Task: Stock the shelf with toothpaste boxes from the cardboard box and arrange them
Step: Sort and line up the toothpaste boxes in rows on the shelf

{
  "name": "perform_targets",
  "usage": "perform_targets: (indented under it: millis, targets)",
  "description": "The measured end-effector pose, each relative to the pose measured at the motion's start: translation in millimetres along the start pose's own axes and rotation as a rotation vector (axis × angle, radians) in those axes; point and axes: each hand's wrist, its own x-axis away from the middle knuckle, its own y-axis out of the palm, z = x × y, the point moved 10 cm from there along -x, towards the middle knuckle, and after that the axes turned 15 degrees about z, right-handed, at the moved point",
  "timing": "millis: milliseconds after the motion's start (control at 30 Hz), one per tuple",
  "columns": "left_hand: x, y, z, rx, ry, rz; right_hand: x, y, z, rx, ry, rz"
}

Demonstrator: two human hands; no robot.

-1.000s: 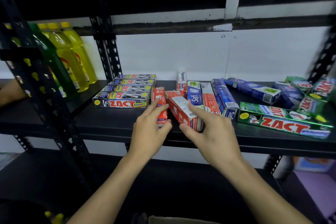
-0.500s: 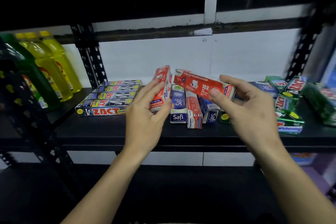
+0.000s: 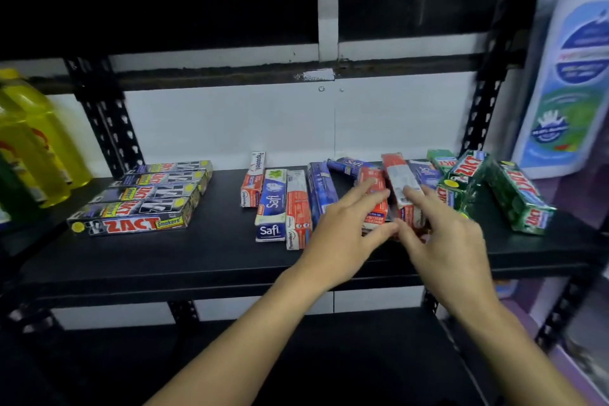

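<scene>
On the far left of the rack, yellow bottles (image 3: 33, 142) stand on a neighbouring board. On the black shelf (image 3: 197, 257), Zact Smokers boxes (image 3: 138, 204) lie flat in a tidy block, long sides touching, the block angled toward the back. Well apart to their right, a Pepsodent box (image 3: 253, 181), a Safi box (image 3: 272, 204), an orange box (image 3: 298, 208) and a blue box (image 3: 321, 188) lie side by side, ends toward the shelf edge. The left hand (image 3: 342, 234) comes next, fingers straight and spread along the top of a red box (image 3: 374, 198), thumb at its near end. Just beside it, the right hand (image 3: 451, 241) lays a straight index finger on a red-and-white box (image 3: 400, 184) that sits tilted beside the red one; its thumb meets the left thumb at the boxes' near ends, and its other fingers are too blurred to read. More blue boxes (image 3: 349, 165) lie behind. Green Zact boxes (image 3: 520, 198) lie jumbled at the shelf's right end, near a post. A white bottle (image 3: 566, 86) stands blurred at far right.
</scene>
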Motion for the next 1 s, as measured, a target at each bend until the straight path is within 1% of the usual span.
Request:
perform_targets:
  millis: [33, 100, 200, 267, 400, 500, 567, 600, 667, 700, 800, 833, 900, 1000]
  targets:
    - [-2, 4, -2, -0.008, 0.005, -0.021, 1, 0, 1, 0.047, -0.025, -0.013]
    - [-5, 6, -4, -0.034, 0.019, -0.050, 0, -7, 1, 0.086, -0.050, 0.014]
    - [-6, 4, -4, -0.067, 0.051, -0.084, -2, -18, -9, 0.052, -0.103, 0.087]
    - [-4, -2, -1, -0.063, 0.074, -0.073, -4, -20, -20, 0.024, -0.152, 0.102]
    - [-8, -38, 1, -0.087, 0.102, 0.046, -5, -18, -45, -0.007, -0.262, 0.104]
    - [-19, -83, -27, -0.106, 0.027, 0.196, -1, -10, -62, 0.011, -0.343, 0.082]
    - [-27, -109, -65, -0.165, -0.096, 0.242, 6, 2, -75, 0.011, -0.382, 0.033]
    - [-30, -121, -87, -0.188, -0.175, 0.237, 10, 9, -83, 0.022, -0.398, 0.001]
    - [-34, -135, -131, -0.267, -0.302, 0.167, 21, 27, -102, 0.064, -0.446, -0.070]
    - [-34, -137, -150, -0.322, -0.332, 0.100, 28, 38, -112, 0.096, -0.485, -0.110]
    - [-22, -129, -193, -0.454, -0.351, -0.125, 50, 76, -141, 0.202, -0.604, -0.218]
    - [-17, -126, -201, -0.486, -0.344, -0.173, 57, 90, -147, 0.232, -0.623, -0.249]
    - [-10, -125, -207, -0.518, -0.331, -0.171, 66, 117, -155, 0.281, -0.625, -0.337]
    - [-5, -131, -197, -0.566, -0.314, -0.097, 72, 152, -147, 0.347, -0.532, -0.482]
